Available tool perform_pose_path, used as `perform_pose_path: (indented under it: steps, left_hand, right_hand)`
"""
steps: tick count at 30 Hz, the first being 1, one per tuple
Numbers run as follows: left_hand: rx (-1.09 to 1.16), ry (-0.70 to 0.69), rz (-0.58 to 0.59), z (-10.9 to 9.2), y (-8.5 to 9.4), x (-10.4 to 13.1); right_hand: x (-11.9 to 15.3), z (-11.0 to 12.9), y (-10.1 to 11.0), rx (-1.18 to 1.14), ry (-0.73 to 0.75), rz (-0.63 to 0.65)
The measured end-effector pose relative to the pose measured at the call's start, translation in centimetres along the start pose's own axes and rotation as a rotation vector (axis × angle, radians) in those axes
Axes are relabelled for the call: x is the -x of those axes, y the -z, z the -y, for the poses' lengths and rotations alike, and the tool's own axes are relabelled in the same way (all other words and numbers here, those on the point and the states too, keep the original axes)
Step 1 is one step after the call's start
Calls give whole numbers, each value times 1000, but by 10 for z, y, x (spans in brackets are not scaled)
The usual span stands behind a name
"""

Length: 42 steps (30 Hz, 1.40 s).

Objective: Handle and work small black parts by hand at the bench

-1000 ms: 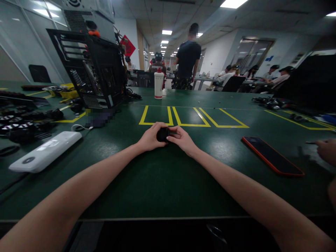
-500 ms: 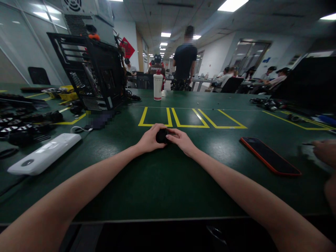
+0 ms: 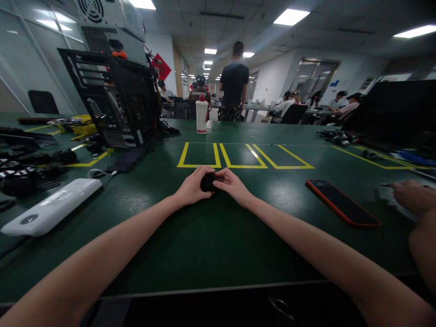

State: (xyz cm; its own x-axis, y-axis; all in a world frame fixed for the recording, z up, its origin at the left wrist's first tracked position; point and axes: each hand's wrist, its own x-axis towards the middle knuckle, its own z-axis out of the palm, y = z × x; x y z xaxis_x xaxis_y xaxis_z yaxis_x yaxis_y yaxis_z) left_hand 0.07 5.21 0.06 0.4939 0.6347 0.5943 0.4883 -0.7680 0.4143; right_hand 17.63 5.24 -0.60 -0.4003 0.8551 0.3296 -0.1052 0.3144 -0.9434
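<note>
Just below the yellow tape outlines (image 3: pixel 223 165) on the green table (image 3: pixel 218 245), a small round black object (image 3: pixel 207 182) is between my two hands. My left hand (image 3: pixel 195 186) curls around its left side, thumb below and fingers above. From the right, my right hand (image 3: pixel 232 185) pinches the object's edge with thumb and fingertips. Its details are too dark to make out.
A white power bank (image 3: pixel 54 204) lies left, near an open black computer case (image 3: pixel 119 97). A white cup (image 3: pixel 201 117) stands behind the tape. To the right are an orange-edged phone (image 3: pixel 342 202), another person's hand (image 3: pixel 413 196) and dark cables (image 3: pixel 340 136).
The view has shifted slightly. Both hands stay on the black object, and the right hand's fingers have moved a little on its edge.
</note>
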Motion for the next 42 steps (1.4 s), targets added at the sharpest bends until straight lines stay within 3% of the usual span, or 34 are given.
perform_pose_path:
  steps: [8,13,19,30,36,42]
  left_hand:
    - [34,9,41,-28,0,10]
    - [27,25,33,-38,4,18]
    - [6,38,43,-41,7,23]
    - [-1,37,62,-40,9,21]
    - [5,29,43,-39,7,22]
    - [16,33,49,-40,8,21]
  right_hand:
    - [27,8,-1,44,-16,5]
    - [33,10,-3,35,-52,83]
    - [36,13,-7,37,-53,132]
    - [35,16,-8,142,-86,60]
    - [39,18,-9,54,-55,103]
    - [37,18,-10,148,-27,29]
